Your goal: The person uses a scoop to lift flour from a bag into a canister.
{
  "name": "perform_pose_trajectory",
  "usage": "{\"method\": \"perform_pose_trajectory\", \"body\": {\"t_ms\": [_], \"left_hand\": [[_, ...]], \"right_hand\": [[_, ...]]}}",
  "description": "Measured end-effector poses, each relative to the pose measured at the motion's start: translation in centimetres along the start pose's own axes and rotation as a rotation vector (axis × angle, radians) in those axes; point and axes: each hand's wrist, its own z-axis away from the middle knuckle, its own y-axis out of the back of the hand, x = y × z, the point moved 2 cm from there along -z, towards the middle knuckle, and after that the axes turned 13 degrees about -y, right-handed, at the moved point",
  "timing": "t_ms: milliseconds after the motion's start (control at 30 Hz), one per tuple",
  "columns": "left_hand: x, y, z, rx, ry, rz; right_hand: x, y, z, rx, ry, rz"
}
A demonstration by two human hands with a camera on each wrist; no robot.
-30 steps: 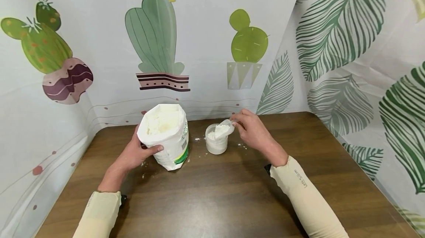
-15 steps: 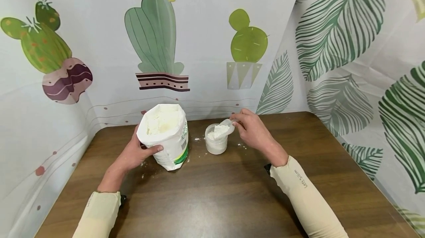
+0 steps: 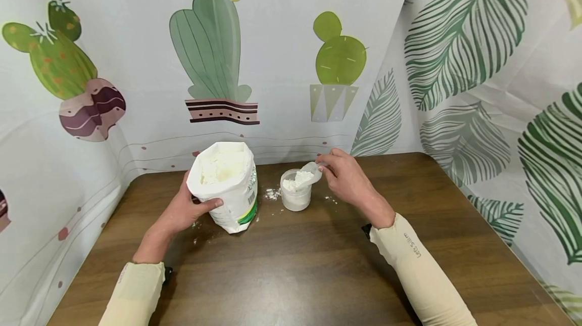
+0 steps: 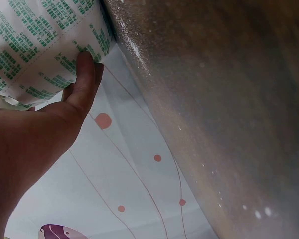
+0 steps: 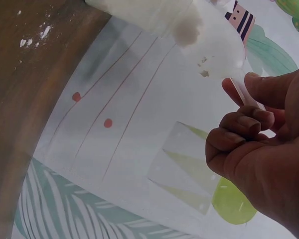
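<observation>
My left hand [image 3: 184, 210] grips the side of a white paper bag [image 3: 232, 204] full of pale powder, its thumb across the front. Green print covers the bag [image 4: 35, 45] in the left wrist view. Between thumb and fingers, my right hand [image 3: 343, 177] pinches the handle of a translucent plastic scoop [image 3: 313, 177]. White powder lies in the scoop, which tilts over the rim of a small clear tub [image 3: 296, 199]. Powder fills much of that tub. In the right wrist view the right hand [image 5: 261, 132] has its other fingers curled below the handle.
Spilled white powder [image 3: 273, 194] lies on the brown wooden table [image 3: 282, 265] between bag and tub, with smaller specks right of the tub. A white cloth backdrop [image 3: 282, 63] printed with cacti and leaves hangs behind the table's far edge.
More powder has fallen on the table left of the tub, and the powder heap in the tub looks higher. The scoop has shifted very slightly; the left hand and bag hold still.
</observation>
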Motion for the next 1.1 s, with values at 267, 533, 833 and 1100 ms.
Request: {"method": "perform_pose_trajectory", "body": {"t_ms": [267, 533, 833, 1100], "left_hand": [[0.0, 0.1, 0.0, 0.003, 0.002, -0.007], [0.0, -0.1, 0.0, 0.002, 0.000, -0.001], [0.1, 0.0, 0.0, 0.002, 0.004, -0.001], [-0.1, -0.1, -0.1, 0.004, 0.018, -0.001]], "right_hand": [[-0.2, 0.2, 0.1, 0.015, 0.008, 0.006], [-0.5, 0.5, 0.1, 0.028, -0.002, 0.019], [-0.5, 0.8, 0.2, 0.031, -0.026, 0.019], [-0.6, 1.1, 0.3, 0.034, -0.031, 0.018]]}}
